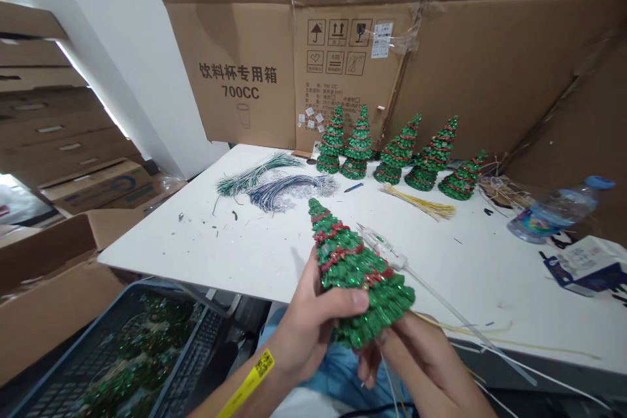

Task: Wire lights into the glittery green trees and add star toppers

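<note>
A small green Christmas tree (355, 268) with red garlands and glitter is tilted, its tip pointing up and left. My left hand (313, 313) is closed around it, thumb across the lower front. Under the tree's base my right hand (409, 346) has its fingers curled together. Thin white and yellow wires (389, 372) hang from between those fingers, and the fingertips are partly hidden. Just behind the tree, a white glue gun (379, 245) lies on the table with a clear glue stick (455, 307) sticking out of it.
Several finished-looking trees (357, 144) stand along the back of the white table (196, 241). Bundles of green wires (259, 173), blue wires (289, 191) and yellow wires (418, 201) lie before them. A water bottle (553, 212) and small box (588, 264) sit right. A blue basket (130, 294) holds more trees below left.
</note>
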`<state>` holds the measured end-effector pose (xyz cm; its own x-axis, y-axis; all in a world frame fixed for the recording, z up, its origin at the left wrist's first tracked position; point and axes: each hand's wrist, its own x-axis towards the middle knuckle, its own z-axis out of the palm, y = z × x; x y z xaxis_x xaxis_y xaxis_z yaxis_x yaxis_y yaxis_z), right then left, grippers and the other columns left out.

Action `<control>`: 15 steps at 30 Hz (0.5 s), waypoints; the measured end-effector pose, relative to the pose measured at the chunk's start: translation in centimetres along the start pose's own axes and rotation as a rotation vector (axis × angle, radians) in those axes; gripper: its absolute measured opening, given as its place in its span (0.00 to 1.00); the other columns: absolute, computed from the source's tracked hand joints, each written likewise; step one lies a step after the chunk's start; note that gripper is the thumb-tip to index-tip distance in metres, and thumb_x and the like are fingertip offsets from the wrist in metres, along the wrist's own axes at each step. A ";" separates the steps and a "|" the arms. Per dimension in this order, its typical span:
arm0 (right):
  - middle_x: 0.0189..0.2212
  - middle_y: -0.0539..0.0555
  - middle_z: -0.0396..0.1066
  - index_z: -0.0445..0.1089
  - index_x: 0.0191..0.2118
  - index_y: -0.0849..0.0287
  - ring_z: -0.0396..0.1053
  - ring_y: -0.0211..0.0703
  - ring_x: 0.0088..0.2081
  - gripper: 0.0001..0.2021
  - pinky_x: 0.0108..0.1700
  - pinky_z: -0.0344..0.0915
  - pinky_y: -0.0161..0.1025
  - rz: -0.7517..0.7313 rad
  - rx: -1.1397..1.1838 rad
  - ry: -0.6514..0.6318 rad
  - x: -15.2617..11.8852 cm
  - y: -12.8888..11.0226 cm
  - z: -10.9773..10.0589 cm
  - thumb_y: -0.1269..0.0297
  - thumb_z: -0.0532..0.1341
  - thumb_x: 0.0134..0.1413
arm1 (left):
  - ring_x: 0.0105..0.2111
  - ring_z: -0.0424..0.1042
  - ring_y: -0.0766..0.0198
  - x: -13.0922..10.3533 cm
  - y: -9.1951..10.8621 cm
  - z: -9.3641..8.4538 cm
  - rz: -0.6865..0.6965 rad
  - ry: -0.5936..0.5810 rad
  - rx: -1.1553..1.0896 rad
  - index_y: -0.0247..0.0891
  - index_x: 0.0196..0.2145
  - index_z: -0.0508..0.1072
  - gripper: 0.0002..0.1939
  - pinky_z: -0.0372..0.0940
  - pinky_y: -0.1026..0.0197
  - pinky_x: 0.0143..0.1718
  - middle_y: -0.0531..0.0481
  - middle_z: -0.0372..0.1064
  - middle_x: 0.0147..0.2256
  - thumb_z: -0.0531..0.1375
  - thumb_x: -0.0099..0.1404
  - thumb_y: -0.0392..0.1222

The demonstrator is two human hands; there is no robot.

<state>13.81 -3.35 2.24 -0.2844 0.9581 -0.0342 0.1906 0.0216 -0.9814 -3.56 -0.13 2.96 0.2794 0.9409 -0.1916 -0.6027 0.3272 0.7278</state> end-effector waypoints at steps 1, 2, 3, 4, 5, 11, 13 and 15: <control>0.30 0.54 0.81 0.79 0.36 0.55 0.79 0.44 0.32 0.30 0.39 0.75 0.35 -0.041 -0.058 -0.037 0.1 0.0 -0.9 0.35 0.56 0.76 | 0.29 0.81 0.56 0.1 0.4 0.0 0.015 0.057 -0.022 0.39 0.59 0.73 0.36 0.73 0.59 0.26 0.43 0.84 0.42 0.78 0.53 0.42; 0.32 0.53 0.81 0.80 0.38 0.55 0.79 0.43 0.33 0.26 0.39 0.75 0.34 -0.084 -0.121 -0.058 0.0 0.1 -1.8 0.40 0.57 0.78 | 0.33 0.83 0.53 0.2 0.8 0.1 0.033 0.116 -0.045 0.38 0.56 0.76 0.33 0.75 0.58 0.30 0.43 0.84 0.42 0.77 0.53 0.41; 0.33 0.53 0.82 0.81 0.39 0.54 0.80 0.43 0.34 0.23 0.39 0.75 0.33 -0.119 -0.159 -0.019 -0.1 0.2 -2.8 0.45 0.58 0.80 | 0.37 0.84 0.51 0.4 1.2 0.1 0.052 0.183 -0.071 0.38 0.52 0.78 0.30 0.77 0.57 0.34 0.44 0.84 0.42 0.77 0.52 0.41; 0.34 0.54 0.83 0.83 0.40 0.53 0.81 0.43 0.33 0.21 0.39 0.76 0.33 -0.172 -0.150 0.012 -0.2 0.3 -3.8 0.48 0.58 0.80 | 0.40 0.84 0.51 0.5 1.6 0.1 0.068 0.255 -0.096 0.38 0.48 0.80 0.27 0.78 0.57 0.38 0.44 0.84 0.42 0.78 0.50 0.41; 0.34 0.55 0.83 0.84 0.38 0.53 0.82 0.44 0.33 0.22 0.38 0.77 0.34 -0.232 -0.106 0.068 -0.3 0.3 -4.7 0.50 0.58 0.80 | 0.41 0.83 0.53 0.7 1.9 0.0 0.085 0.326 -0.119 0.38 0.44 0.80 0.24 0.78 0.58 0.41 0.45 0.84 0.42 0.78 0.49 0.40; 0.21 0.49 0.69 0.71 0.23 0.53 0.70 0.43 0.25 0.24 0.24 0.65 0.38 -0.368 0.166 0.916 1.8 2.4 -9.1 0.49 0.69 0.70 | 0.27 0.72 0.65 1.3 3.1 -0.2 0.164 0.459 -0.199 0.37 0.33 0.79 0.16 0.71 0.63 0.29 0.52 0.77 0.31 0.77 0.48 0.43; 0.24 0.52 0.74 0.72 0.26 0.53 0.69 0.43 0.23 0.30 0.25 0.65 0.40 -0.044 -0.180 0.736 3.3 4.0 -9.9 0.35 0.60 0.71 | 0.26 0.71 0.65 1.3 3.3 -0.2 0.188 0.450 -0.221 0.37 0.35 0.80 0.15 0.69 0.62 0.27 0.52 0.77 0.31 0.76 0.51 0.43; 0.21 0.54 0.75 0.75 0.26 0.54 0.69 0.47 0.21 0.32 0.26 0.65 0.43 0.137 -0.358 0.525 4.7 5.6 -10.0 0.32 0.58 0.70 | 0.27 0.72 0.65 1.3 3.4 -0.2 0.198 0.444 -0.226 0.36 0.36 0.80 0.16 0.68 0.63 0.26 0.51 0.78 0.33 0.76 0.51 0.43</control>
<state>22.88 4.13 -1.54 0.2440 0.9693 0.0314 0.5199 -0.1034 -0.8480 -5.38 2.21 5.02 -0.1700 0.9171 -0.3607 -0.7715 0.1039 0.6277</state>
